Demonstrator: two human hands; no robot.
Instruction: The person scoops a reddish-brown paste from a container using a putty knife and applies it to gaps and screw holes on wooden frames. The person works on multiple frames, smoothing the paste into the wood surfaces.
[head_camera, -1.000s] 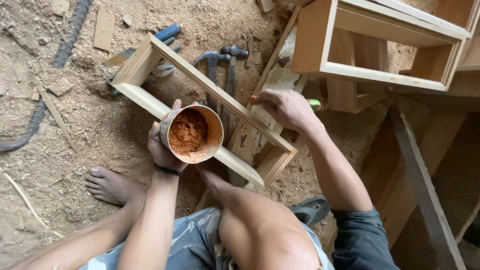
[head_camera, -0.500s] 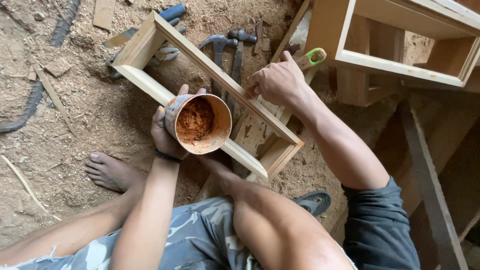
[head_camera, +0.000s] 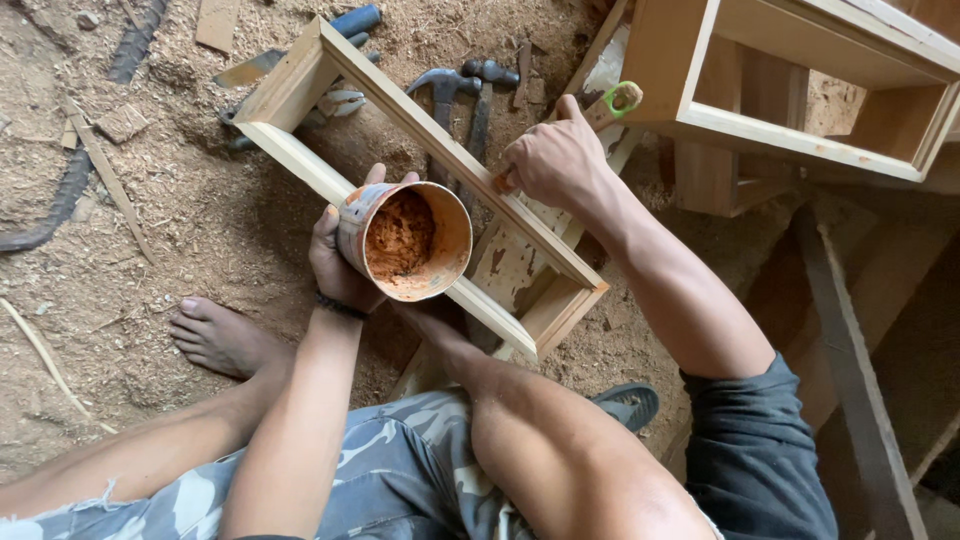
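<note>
Left hand (head_camera: 340, 262): fingers wrapped around filler cup (head_camera: 405, 240); keep it level.
Right hand (head_camera: 552, 160): fingers closed on green-handled tool (head_camera: 612, 103); press filler firmly along frame (head_camera: 420, 140).

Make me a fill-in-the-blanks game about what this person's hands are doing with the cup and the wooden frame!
1. The left hand holds a cup full of ____ paste.
2. The right hand rests on the wooden ____ and grips a tool with a green end.
3. Behind the frame, two ____ lie on the sawdust.
4. The person's bare ____ rests on the sawdust, left of the cup.

Missing words: orange; frame; hammers; foot
</note>
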